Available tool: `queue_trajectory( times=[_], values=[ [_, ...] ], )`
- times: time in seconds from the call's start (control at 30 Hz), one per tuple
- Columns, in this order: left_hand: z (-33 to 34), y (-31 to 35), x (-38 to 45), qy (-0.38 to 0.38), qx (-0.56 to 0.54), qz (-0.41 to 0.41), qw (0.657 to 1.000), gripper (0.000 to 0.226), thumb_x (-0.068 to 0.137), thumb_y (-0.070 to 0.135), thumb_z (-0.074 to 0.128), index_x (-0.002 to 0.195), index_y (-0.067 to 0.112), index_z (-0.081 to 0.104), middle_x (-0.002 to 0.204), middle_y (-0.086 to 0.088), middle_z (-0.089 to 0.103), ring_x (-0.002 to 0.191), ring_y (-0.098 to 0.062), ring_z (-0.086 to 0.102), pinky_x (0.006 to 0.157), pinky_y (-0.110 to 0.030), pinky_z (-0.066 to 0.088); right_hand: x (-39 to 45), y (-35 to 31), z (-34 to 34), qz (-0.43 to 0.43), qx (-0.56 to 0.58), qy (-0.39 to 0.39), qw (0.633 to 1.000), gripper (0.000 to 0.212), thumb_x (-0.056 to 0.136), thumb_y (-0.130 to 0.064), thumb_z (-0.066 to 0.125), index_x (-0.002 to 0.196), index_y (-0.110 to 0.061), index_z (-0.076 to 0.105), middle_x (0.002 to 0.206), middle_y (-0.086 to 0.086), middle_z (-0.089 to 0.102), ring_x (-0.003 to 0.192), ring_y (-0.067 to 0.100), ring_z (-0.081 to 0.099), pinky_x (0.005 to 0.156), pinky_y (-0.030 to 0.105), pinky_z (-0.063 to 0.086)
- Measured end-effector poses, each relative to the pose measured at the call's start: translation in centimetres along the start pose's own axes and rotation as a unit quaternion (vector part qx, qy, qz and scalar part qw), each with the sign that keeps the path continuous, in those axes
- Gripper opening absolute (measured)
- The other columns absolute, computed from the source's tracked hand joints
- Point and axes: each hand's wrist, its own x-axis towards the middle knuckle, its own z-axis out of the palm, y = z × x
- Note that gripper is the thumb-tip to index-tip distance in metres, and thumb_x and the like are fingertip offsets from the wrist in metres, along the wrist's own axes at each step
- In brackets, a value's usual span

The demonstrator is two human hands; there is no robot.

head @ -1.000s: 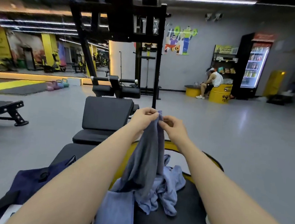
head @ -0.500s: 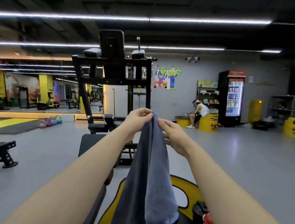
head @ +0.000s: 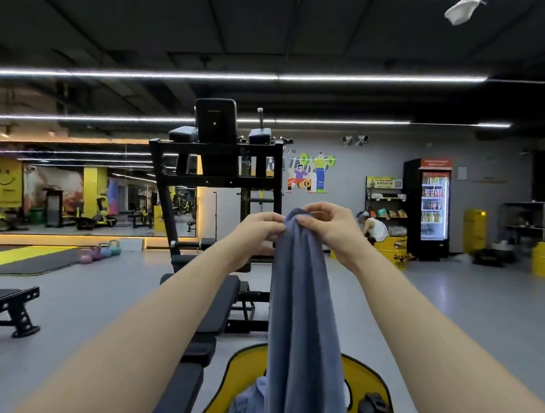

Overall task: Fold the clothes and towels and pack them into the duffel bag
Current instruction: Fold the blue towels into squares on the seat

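Item: blue-grey towel [head: 302,306], held up at arm's length, hanging bunched in a long narrow drape over the yellow-rimmed surface [head: 245,364] below. Left hand [head: 256,234] and right hand [head: 328,227] pinch its top edge close together, fingertips nearly touching. Risk: with both grips so near and the corners not found, the cloth may stay twisted and fold crooked, or slip and drop onto the lighter blue cloth [head: 249,403] beneath.

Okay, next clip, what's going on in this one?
A person in a gym holds a blue-grey towel up in front of them, left hand and right hand pinching its top edge close together. The towel hangs bunched and unfolded over a yellow-rimmed black surface, where lighter blue cloth lies in a heap. No duffel bag is in view.
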Motion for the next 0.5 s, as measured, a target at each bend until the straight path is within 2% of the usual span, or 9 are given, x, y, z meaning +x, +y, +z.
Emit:
queue_trajectory(
  times=[0.13,0.2,0.33,0.5],
  values=[
    [0.4,1.1,-0.4,0.056,-0.007,0.038,0.998,0.015,0.092,0.026,0.058,0.097,0.013,0.059,0.094,-0.006,0.061,0.088,-0.017,0.061,0.068,-0.027,0.054,0.0,-1.9,0.6,-0.042,-0.066,-0.017,0.997,0.010,0.086,-0.012,0.069,0.087,-0.021,0.066,0.094,0.008,0.067,0.090,0.016,0.061,0.072,0.022,0.048],
    [0.3,1.5,-0.4,0.078,0.007,0.062,0.995,0.013,0.090,0.024,0.063,0.094,0.013,0.058,0.091,-0.005,0.061,0.089,-0.017,0.061,0.072,-0.030,0.056,-0.2,-2.6,0.6,-0.055,-0.095,-0.022,0.994,0.007,0.086,-0.012,0.068,0.088,-0.018,0.066,0.091,0.007,0.067,0.089,0.015,0.061,0.074,0.021,0.049],
    [-0.2,2.2,-0.6,0.083,0.032,0.081,0.993,0.004,0.091,0.018,0.061,0.087,0.018,0.059,0.086,-0.004,0.061,0.091,-0.019,0.061,0.077,-0.034,0.057,-0.3,-3.2,0.9,-0.059,-0.163,-0.027,0.985,0.011,0.087,-0.014,0.067,0.097,-0.013,0.062,0.084,-0.003,0.058,0.079,0.005,0.052,0.065,0.015,0.041],
    [-0.6,2.5,-0.9,0.113,0.051,0.092,0.988,0.006,0.093,0.014,0.057,0.087,0.016,0.060,0.087,-0.006,0.062,0.091,-0.021,0.061,0.072,-0.030,0.056,-0.4,-2.8,0.8,-0.018,-0.174,-0.022,0.984,0.012,0.086,-0.021,0.069,0.096,-0.014,0.067,0.091,0.002,0.063,0.090,0.015,0.056,0.069,0.023,0.042]
  ],
)
